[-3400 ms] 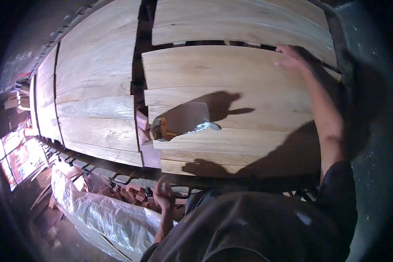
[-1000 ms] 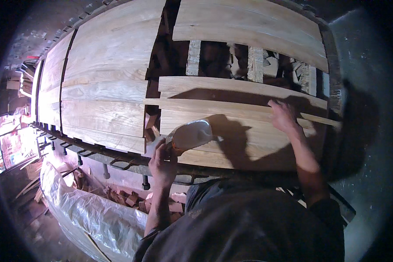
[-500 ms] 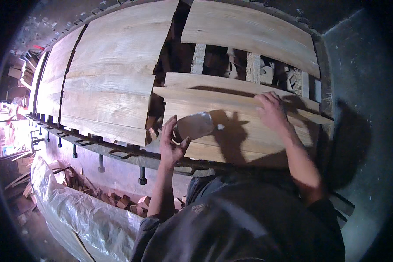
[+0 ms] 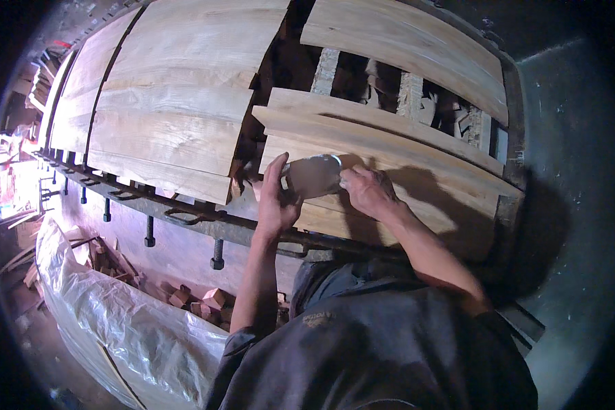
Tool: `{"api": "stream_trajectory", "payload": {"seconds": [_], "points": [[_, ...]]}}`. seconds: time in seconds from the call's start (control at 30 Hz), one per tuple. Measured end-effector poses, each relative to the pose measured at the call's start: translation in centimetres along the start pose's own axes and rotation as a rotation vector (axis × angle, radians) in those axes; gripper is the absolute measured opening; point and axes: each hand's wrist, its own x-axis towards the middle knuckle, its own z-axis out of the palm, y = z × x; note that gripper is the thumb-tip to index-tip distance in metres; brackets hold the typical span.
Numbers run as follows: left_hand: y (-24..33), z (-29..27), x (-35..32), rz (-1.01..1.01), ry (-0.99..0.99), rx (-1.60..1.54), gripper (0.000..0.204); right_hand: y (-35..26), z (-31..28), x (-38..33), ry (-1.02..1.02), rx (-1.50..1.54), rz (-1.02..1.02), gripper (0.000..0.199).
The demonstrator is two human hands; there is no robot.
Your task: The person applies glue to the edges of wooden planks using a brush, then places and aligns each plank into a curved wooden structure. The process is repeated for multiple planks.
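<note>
My left hand (image 4: 278, 198) is wrapped around the near-left end of a rounded, brownish-grey container (image 4: 312, 178), held tilted above the boards. A bright edge runs along the container's upper right end. At that right end my right hand (image 4: 369, 191) is closed, its fingertips pinched together; whatever they grip is hidden. Beneath both hands lies a pale wooden panel (image 4: 417, 215). A narrow wooden strip (image 4: 389, 148) rests along the panel's far side, its left end sticking out past the panel's edge.
Wide wooden panels (image 4: 178, 109) cover the left of a metal frame (image 4: 133, 197) with hanging bolts. Rough crossbars (image 4: 408, 96) show through a gap at the far right. Clear plastic sheeting (image 4: 123, 321) and wood offcuts (image 4: 198, 304) lie lower left. A grey wall (image 4: 567, 137) rises at right.
My right hand has left the wooden strip and come left and nearer to the container's right end. The container has risen slightly in view with my left hand. The view has shifted a little.
</note>
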Motion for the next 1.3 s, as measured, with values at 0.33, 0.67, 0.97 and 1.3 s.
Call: {"api": "stream_trajectory", "payload": {"seconds": [0.33,0.67,0.97,1.3], "points": [[-0.1,-2.8,-3.2,-0.107,0.015,-0.106,0.074,-0.3,-2.0,0.6,0.264,0.064,-0.089,0.003],[-8.8,-1.9,-9.4,-0.412,0.238,-0.089,0.037,3.0,-0.2,2.6,0.098,0.378,0.175,0.021],[-12.0,-2.8,-7.0,-0.311,0.182,0.646,0.024,4.3,0.5,0.2,-0.012,0.980,0.698,0.022],[-12.0,-2.7,-6.9,-0.331,0.195,0.712,0.027,6.9,-0.7,-4.4,-0.065,1.293,0.798,0.023]]}}
